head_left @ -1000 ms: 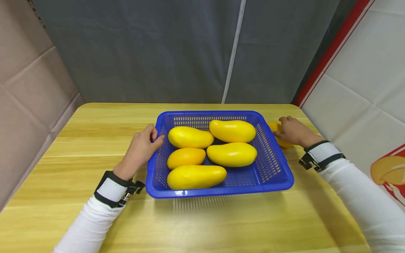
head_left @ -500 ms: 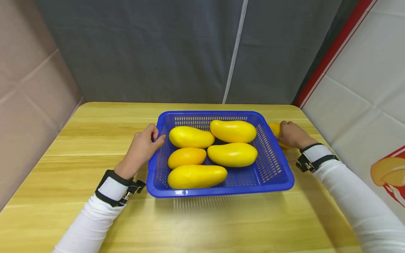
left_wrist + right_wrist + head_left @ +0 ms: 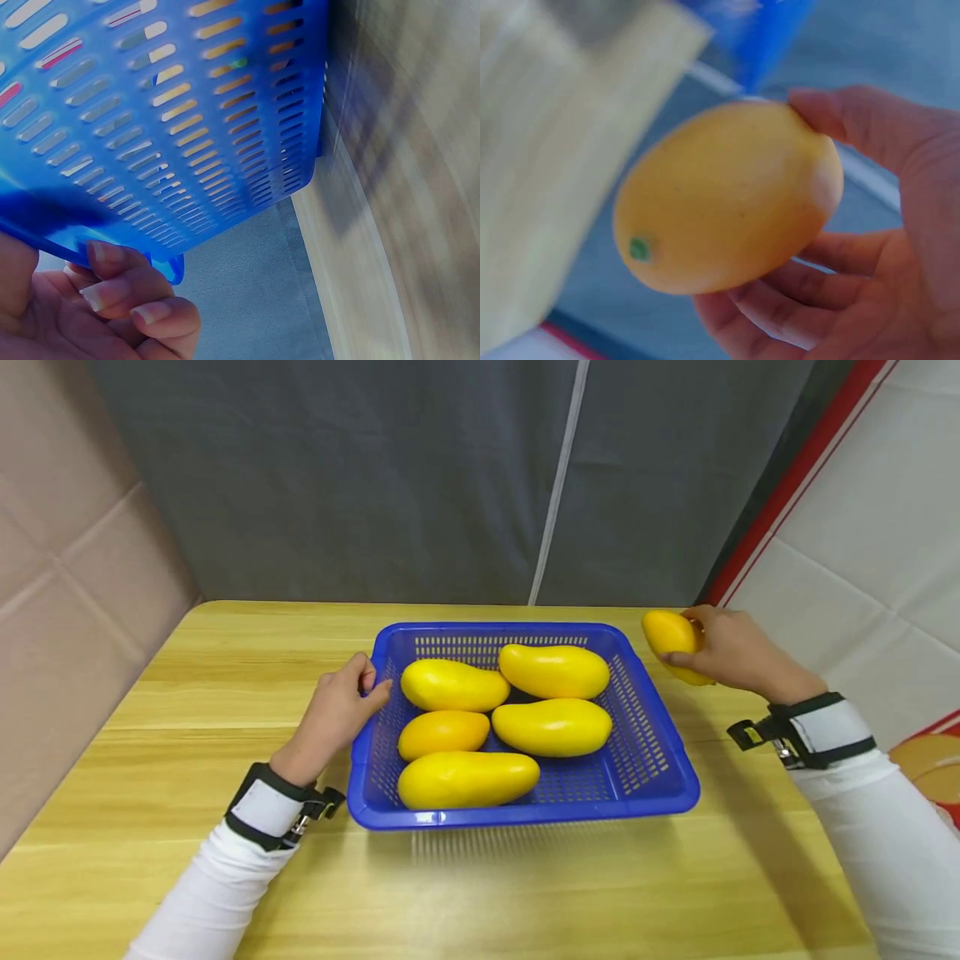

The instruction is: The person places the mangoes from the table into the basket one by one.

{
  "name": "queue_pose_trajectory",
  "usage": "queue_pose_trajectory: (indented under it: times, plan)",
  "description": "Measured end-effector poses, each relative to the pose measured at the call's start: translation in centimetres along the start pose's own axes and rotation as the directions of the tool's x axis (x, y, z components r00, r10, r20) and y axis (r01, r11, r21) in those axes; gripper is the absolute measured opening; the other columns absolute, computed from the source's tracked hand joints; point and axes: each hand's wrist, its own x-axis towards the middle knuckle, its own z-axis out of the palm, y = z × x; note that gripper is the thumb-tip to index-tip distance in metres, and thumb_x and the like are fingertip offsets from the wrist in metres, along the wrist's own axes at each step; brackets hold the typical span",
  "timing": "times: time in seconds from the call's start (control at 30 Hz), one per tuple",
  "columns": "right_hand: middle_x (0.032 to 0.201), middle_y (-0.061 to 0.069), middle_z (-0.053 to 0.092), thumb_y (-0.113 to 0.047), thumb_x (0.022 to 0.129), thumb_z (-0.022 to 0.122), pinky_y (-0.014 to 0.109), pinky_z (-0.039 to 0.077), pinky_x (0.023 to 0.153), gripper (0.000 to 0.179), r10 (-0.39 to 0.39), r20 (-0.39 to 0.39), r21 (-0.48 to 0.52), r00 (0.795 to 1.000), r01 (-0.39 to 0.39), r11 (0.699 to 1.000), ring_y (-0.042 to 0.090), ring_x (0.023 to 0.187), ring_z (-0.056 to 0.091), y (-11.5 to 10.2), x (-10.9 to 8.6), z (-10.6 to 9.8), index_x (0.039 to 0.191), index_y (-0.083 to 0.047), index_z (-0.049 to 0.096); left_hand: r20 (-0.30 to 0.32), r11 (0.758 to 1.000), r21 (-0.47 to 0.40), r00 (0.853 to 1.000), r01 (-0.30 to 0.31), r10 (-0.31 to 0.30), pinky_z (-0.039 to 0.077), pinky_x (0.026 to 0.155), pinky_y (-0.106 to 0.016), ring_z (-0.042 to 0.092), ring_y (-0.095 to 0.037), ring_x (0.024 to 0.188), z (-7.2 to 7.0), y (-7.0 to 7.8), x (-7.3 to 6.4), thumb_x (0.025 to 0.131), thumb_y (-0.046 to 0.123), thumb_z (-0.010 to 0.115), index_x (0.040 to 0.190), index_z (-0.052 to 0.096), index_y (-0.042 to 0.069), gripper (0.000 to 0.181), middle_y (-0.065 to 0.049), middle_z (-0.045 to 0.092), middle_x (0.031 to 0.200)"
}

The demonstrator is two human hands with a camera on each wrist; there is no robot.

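A blue plastic basket [image 3: 525,815] with slotted sides stands mid-table and bears several yellow mangoes [image 3: 552,727], one of them smaller and more orange. My left hand [image 3: 330,710] grips its left rim, thumb on the inner side; in the left wrist view the curled fingers [image 3: 154,311] lie under the rim, against the basket's outer wall [image 3: 187,127]. To the right of the basket, my right hand [image 3: 738,647] holds an orange-yellow mango [image 3: 667,633] between thumb and fingers, raised off the table. The right wrist view shows this mango's green stem end [image 3: 639,249].
The wooden table [image 3: 225,652] reaches back to a grey curtain [image 3: 337,485]. A white panel with a red stripe [image 3: 795,485] borders the right side, close to my right hand. A pale padded wall [image 3: 90,552] borders the left.
My right hand has grasped the mango beside the basket and lifted it up and slightly right, turning it. My left hand and the basket have stayed in place.
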Motion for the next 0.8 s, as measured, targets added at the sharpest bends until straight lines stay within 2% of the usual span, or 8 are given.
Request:
queue_pose_trajectory:
  times: [0.13, 0.23, 0.4, 0.5, 0.63, 0.8]
  plan:
    - [0.1, 0.021, 0.062, -0.036, 0.08, 0.076, 0.043, 0.05, 0.067, 0.07, -0.078, 0.02, -0.009, 0.997, 0.078, 0.997, 0.029, 0.079, 0.058, -3.0, -1.5, -1.4, 0.126, 0.01, 0.049, 0.006, 1.0, 0.004, 1.0, 0.007, -0.007, 0.029, 0.042, -0.021, 0.042, -0.018, 0.049, -0.1, 0.1, 0.0, 0.095, 0.02, 0.057, 0.088, 0.038, 0.007, 0.024, -0.005, 0.034, 0.066]
    - [0.105, 0.019, 0.06, -0.034, 0.079, 0.077, 0.043, 0.05, 0.071, 0.067, -0.171, 0.06, -0.004, 0.983, 0.171, 0.985, 0.028, 0.084, 0.056, -5.3, -2.6, -1.4, 0.125, 0.007, 0.051, 0.005, 1.0, 0.006, 1.0, 0.012, -0.012, 0.029, 0.042, -0.021, 0.042, -0.019, 0.049, -0.1, 0.1, 0.0, 0.095, 0.019, 0.057, 0.088, 0.038, 0.007, 0.024, -0.006, 0.035, 0.066]
    - [0.107, 0.013, 0.059, -0.034, 0.078, 0.079, 0.038, 0.049, 0.071, 0.065, -0.319, 0.112, -0.001, 0.941, 0.321, 0.947, 0.021, 0.083, 0.054, -8.5, -4.4, -0.9, 0.125, 0.002, 0.052, 0.009, 1.0, 0.004, 1.0, 0.012, -0.012, 0.03, 0.042, -0.021, 0.042, -0.019, 0.049, 0.0, 0.1, 0.0, 0.095, 0.019, 0.057, 0.088, 0.038, 0.007, 0.024, -0.006, 0.034, 0.067]
    - [0.105, 0.01, 0.058, -0.032, 0.077, 0.08, 0.037, 0.049, 0.071, 0.064, -0.401, 0.125, -0.001, 0.907, 0.405, 0.914, 0.019, 0.081, 0.053, -10.0, -5.0, -0.6, 0.125, 0.001, 0.052, 0.01, 1.0, 0.007, 1.0, 0.014, -0.014, 0.03, 0.042, -0.021, 0.042, -0.018, 0.049, 0.0, 0.1, 0.0, 0.095, 0.019, 0.057, 0.088, 0.038, 0.007, 0.024, -0.006, 0.034, 0.066]
    - [0.108, 0.008, 0.057, -0.03, 0.075, 0.081, 0.036, 0.049, 0.074, 0.063, -0.448, 0.198, -0.005, 0.872, 0.458, 0.889, 0.018, 0.083, 0.053, -11.3, -5.3, 0.2, 0.123, 0.0, 0.054, 0.005, 1.0, 0.008, 1.0, 0.013, -0.013, 0.03, 0.042, -0.021, 0.042, -0.018, 0.049, -0.1, 0.1, 0.0, 0.095, 0.019, 0.057, 0.088, 0.038, 0.007, 0.024, -0.006, 0.035, 0.066]
    - [0.111, 0.008, 0.057, -0.03, 0.077, 0.08, 0.037, 0.049, 0.08, 0.061, -0.424, 0.349, 0.021, 0.836, 0.446, 0.895, 0.018, 0.088, 0.052, -12.2, -5.3, 1.5, 0.125, -0.001, 0.054, 0.006, 1.0, 0.006, 1.0, 0.013, -0.013, 0.03, 0.042, -0.021, 0.043, -0.019, 0.05, -0.1, 0.1, 0.0, 0.095, 0.019, 0.057, 0.088, 0.038, 0.006, 0.024, -0.006, 0.035, 0.067]
